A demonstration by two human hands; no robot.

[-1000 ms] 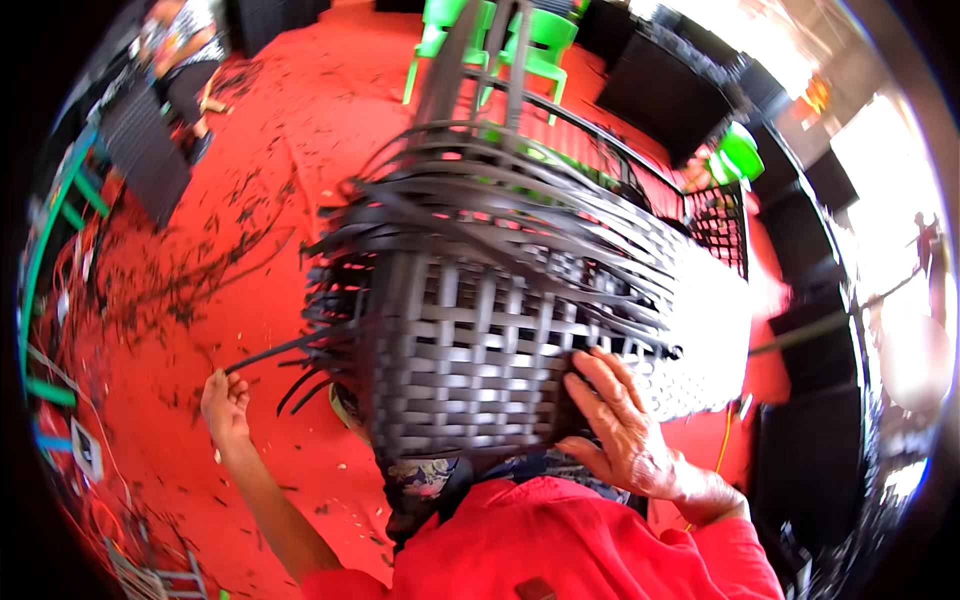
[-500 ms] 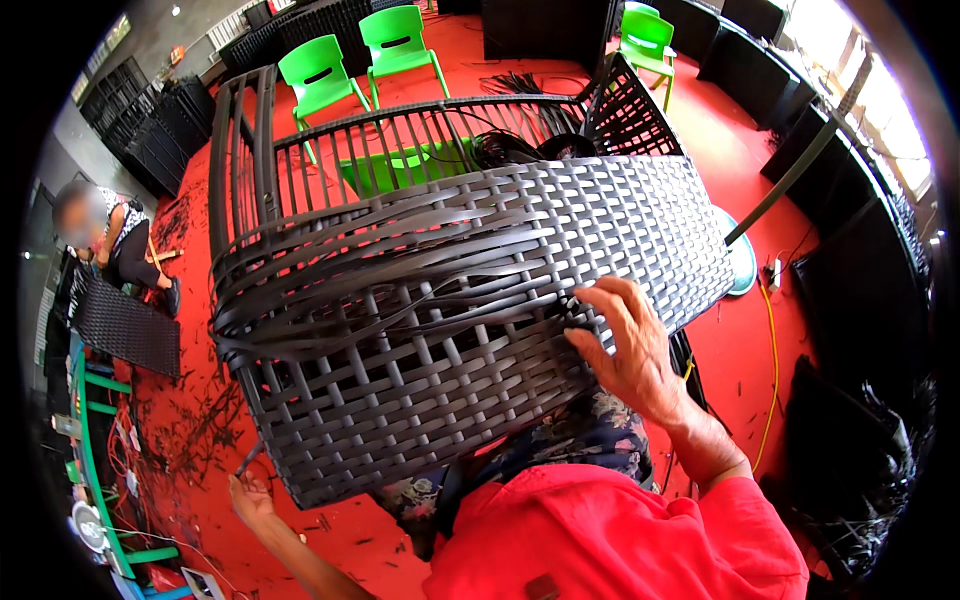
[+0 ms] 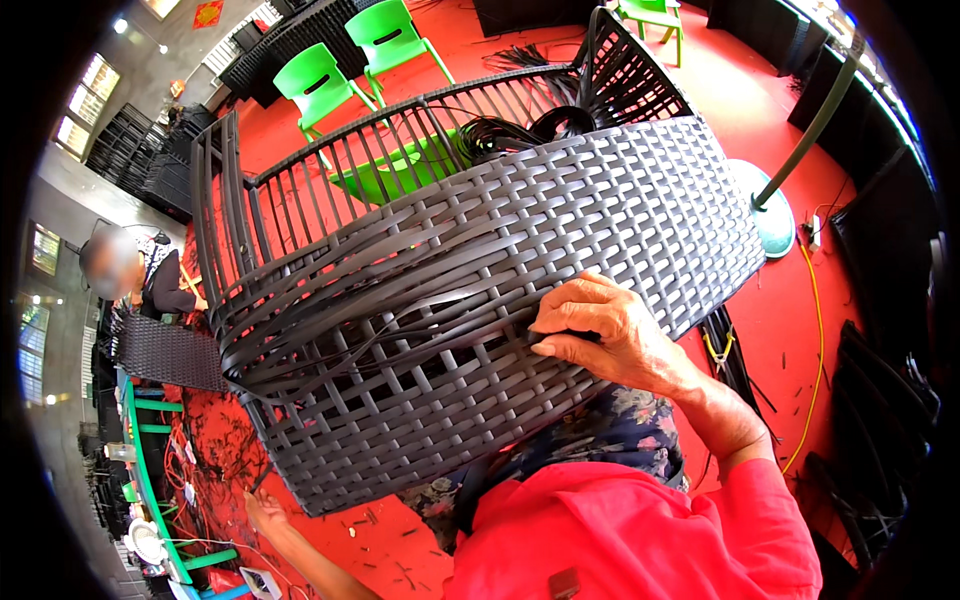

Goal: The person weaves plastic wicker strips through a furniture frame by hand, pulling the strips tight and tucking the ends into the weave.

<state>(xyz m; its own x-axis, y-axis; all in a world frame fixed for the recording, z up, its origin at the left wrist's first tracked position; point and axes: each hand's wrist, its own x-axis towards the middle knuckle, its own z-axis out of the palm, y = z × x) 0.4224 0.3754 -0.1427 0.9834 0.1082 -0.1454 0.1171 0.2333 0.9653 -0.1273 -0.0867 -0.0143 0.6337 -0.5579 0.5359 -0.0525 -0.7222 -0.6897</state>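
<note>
A dark grey woven panel [image 3: 480, 300] of flat plastic rattan lies tilted across my lap, part of a larger chair-like frame. My right hand [image 3: 610, 335] is over the middle of the weave, thumb and fingers pinched on a black plastic strip [image 3: 538, 337]. To its left, long loose strips [image 3: 400, 270] run across a loosely woven stretch with dark gaps. Low at the left, beyond the panel's near corner, my left hand [image 3: 266, 513] has its fingers at the end of a thin dark strip [image 3: 260, 480] and seems to grip it.
Behind the panel stand a slatted frame [image 3: 300, 215], a green tub [image 3: 400, 170] and coiled strips [image 3: 495, 140]. Green chairs [image 3: 385, 35] are farther back. A round-based stand [image 3: 775, 215] and yellow-handled cutters [image 3: 718, 348] lie right. Another person [image 3: 165, 280] sits left. Scraps litter the red floor.
My right hand has gone from loosely spread fingers to a pinch on the strip, slightly to the left. The view has tilted and shifted. My left hand stays by the near-left corner.
</note>
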